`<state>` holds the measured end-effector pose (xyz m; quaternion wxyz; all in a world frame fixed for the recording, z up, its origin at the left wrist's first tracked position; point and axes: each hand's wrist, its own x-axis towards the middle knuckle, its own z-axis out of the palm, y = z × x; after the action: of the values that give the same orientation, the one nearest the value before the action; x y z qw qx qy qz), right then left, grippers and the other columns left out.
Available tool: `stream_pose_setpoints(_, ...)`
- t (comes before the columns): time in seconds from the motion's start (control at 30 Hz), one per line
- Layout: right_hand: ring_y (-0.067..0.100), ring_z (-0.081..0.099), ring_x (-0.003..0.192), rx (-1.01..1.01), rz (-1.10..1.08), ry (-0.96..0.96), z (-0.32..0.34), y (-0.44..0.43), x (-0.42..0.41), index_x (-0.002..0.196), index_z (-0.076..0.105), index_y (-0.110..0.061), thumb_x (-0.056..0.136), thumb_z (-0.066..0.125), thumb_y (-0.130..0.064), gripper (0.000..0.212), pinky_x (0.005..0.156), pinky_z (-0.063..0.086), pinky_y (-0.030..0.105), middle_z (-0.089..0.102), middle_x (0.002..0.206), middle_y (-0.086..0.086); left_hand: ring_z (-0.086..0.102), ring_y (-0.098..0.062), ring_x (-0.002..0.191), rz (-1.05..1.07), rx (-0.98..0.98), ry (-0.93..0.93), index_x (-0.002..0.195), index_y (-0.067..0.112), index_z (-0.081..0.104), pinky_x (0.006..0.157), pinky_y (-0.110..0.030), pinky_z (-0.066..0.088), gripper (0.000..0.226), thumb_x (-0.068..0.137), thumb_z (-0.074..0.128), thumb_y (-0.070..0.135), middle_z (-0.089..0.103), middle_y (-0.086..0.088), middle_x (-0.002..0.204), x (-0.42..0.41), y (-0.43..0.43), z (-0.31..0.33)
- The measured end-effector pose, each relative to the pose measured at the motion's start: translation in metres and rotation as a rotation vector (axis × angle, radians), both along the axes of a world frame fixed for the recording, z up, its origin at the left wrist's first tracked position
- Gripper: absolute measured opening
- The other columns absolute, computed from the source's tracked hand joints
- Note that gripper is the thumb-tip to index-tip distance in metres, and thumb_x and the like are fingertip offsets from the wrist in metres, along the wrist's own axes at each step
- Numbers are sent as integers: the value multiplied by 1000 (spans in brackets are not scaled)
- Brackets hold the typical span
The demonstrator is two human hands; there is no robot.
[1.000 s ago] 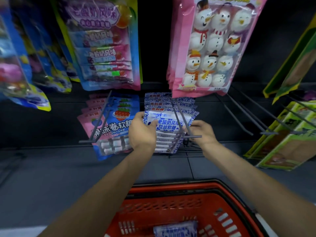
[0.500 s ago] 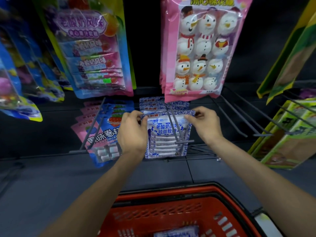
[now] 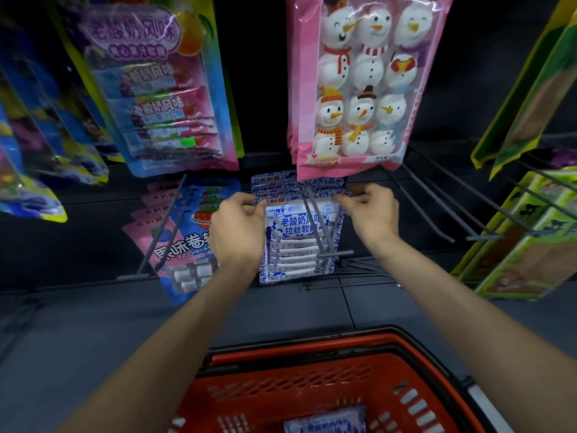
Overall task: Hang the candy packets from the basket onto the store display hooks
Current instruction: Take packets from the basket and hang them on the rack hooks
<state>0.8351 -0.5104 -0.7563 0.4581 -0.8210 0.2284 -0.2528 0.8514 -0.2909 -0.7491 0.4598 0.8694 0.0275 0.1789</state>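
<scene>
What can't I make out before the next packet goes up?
Head view only.
- Hang hole of the blue-and-white packet pinched by the left hand and right hand: too small to tell whether it is on the hook.
- The hook's wall end: hidden behind the snowman packet.
- Contents of the basket: cut off by the bottom edge; one basket packet partly shows.
- Print on the far-left packets: blurred.

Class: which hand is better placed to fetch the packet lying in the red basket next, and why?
Right hand, narrowly. It and the left hand both pinch top corners of the hung packet; the basket packet lies slightly toward the right arm.
</scene>
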Motion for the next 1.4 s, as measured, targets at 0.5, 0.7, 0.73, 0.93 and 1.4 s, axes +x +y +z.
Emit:
stream_pose_setpoints(0.5, 15, 70, 85, 15, 20, 14, 5, 4, -7, 107, 73, -20, 86, 84, -34, 28, 72, 43, 24, 66, 74, -15, 71, -16, 79, 0, 45, -8, 120, 24, 69, 71, -40, 59, 24, 100, 68, 36, 73, 14, 74, -9, -2, 6)
stream_pose_setpoints(0.7, 17, 68, 96, 181, 33, 41, 11, 12, -15, 147, 48, -7, 84, 88, -30, 79, 91, 51, 31, 68, 87, -8, 68, -14, 79, -13, 71, -13, 129, 26, 66, 63, -32, 51, 29, 100, 67, 29, 73, 16, 77, -22, 1, 15)
stream_pose_setpoints(0.73, 18, 69, 97, 210, 45, 55, 13, 14, -17, 150, 44, -10, 82, 90, -30, 84, 95, 53, 34, 70, 89, -7, 68, -14, 81, -18, 76, -13, 131, 26, 64, 63, -32, 51, 31, 100, 66, 30, 75, 16, 83, -26, 3, 17)
stream_pose_setpoints(0.93, 11, 65, 81, 173, 102, 143, 18, 16, -50, 122, 57, -21, 80, 91, -27, 54, 77, 49, 28, 68, 89, -5, 67, -12, 76, -83, 75, 6, 130, 24, 62, 62, -32, 48, 30, 103, 62, 35, 69, 17, 90, -61, 17, 25)
stream_pose_setpoints(1.4, 18, 67, 92, -29, 337, 284, 14, 58, -176, 124, 58, -27, 82, 88, -38, 52, 79, 53, 34, 62, 100, -4, 63, -10, 117, -435, 380, 74, 130, 41, 60, 96, -41, 56, 40, 92, 59, 55, 61, 16, 133, -181, 102, 26)
